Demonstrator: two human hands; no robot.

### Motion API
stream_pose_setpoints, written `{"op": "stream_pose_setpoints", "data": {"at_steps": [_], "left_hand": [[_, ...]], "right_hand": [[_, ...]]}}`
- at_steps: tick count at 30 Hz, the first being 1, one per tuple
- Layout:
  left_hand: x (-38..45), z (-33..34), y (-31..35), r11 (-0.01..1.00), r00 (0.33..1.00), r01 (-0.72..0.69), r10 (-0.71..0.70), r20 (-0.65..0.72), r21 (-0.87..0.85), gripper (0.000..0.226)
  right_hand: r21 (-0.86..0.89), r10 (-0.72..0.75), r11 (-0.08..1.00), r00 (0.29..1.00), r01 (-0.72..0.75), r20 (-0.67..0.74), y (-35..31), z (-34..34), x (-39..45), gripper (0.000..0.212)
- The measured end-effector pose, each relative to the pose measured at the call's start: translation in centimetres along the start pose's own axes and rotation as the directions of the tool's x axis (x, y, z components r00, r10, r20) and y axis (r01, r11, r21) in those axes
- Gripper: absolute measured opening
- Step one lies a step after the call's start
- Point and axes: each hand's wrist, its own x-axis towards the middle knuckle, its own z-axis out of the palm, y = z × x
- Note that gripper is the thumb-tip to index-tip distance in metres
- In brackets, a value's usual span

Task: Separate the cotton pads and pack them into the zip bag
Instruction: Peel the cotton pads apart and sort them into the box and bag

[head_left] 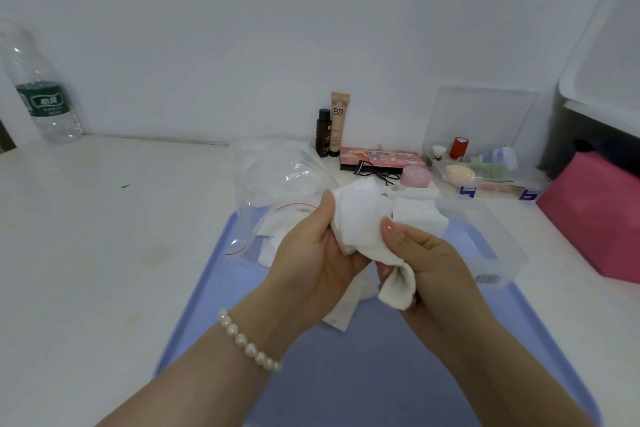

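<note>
1. Both hands are up over the blue tray (pixel 214 305), and both are busy: the left hand (pixel 311 263) pinches the upper edge of a clump of cotton pads (pixel 360 222) with thumb on top, while the right hand (pixel 419 253) grips the lower part, thumb pressed into the white.
2. The zip bag (pixel 277 184) lies behind the hands, its far part on the table and its red-lined mouth reaching onto the tray's far end, with some white pads already showing inside it.
3. Risk one, I'd say: the pads are soft and cling together, so a hard pull could tear a layer or bring two away as one.
4. Risk two: a loose flap hangs below the right hand; it could drop onto the tray, where more white pieces (pixel 341 315) already lie under the wrists.
5. Risk three: the bag's mouth looks slack and flat, so a pad pushed in one-handed may just shove the bag along.
6. Room: the clear plastic box (pixel 485 243) sits just beside the right hand, tight on that side. To the left the table is open, with the water bottle (pixel 41 90) well apart. Cosmetics (pixel 339 125) crowd the wall behind the bag.
</note>
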Motion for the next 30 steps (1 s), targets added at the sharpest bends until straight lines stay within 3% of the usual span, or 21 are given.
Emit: {"op": "stream_pose_setpoints", "data": {"at_steps": [7,11,12,15,17,20,27,29,30], "left_hand": [[0.2,-0.1,-0.8,0.991,0.995,-0.084,0.089,-0.046,0.100,0.048],[0.2,0.1,-0.7,0.989,0.993,-0.085,0.094,-0.071,0.123,0.046],[0.1,0.1,-0.6,0.990,0.994,-0.075,0.083,-0.066,0.122,0.043],[0.1,0.0,-0.5,0.998,0.998,-0.056,0.057,-0.039,0.038,0.027],[0.1,-0.2,-0.3,0.999,1.000,-0.027,0.027,-0.010,-0.020,0.030],[0.0,-0.1,0.0,0.996,0.999,0.024,-0.022,0.032,-0.083,0.036],[0.4,-0.2,0.1,0.998,0.996,-0.068,0.068,-0.059,0.008,0.034],[0.5,-0.4,0.0,0.994,0.991,-0.059,0.070,-0.113,0.094,0.030],[0.5,-0.4,-0.1,0.990,0.993,-0.031,0.046,-0.104,0.139,0.027]], "right_hand": [[-0.123,-0.004,0.992,0.998,-0.004,-0.063,-0.1,0.2,-0.4,0.038],[-0.232,-0.129,0.967,0.986,0.103,-0.101,-0.2,0.5,-0.6,0.017],[-0.295,-0.214,0.940,0.970,0.172,-0.116,-0.2,0.6,-0.7,0.008],[-0.499,-0.499,0.767,0.864,0.403,-0.070,0.5,0.7,-0.9,0.025],[-0.568,-0.614,0.652,0.789,0.502,-0.007,0.9,0.8,-1.1,0.031],[-0.590,-0.717,0.543,0.696,0.597,0.044,1.1,0.6,-0.9,0.019],[-0.467,-0.618,0.709,0.785,0.528,-0.052,-1.0,-0.3,-0.5,0.023],[-0.313,-0.501,0.836,0.859,0.450,-0.105,-2.7,-1.3,-0.3,0.018],[-0.220,-0.414,0.894,0.908,0.391,-0.067,-3.6,-2.1,-0.2,0.009]]}}
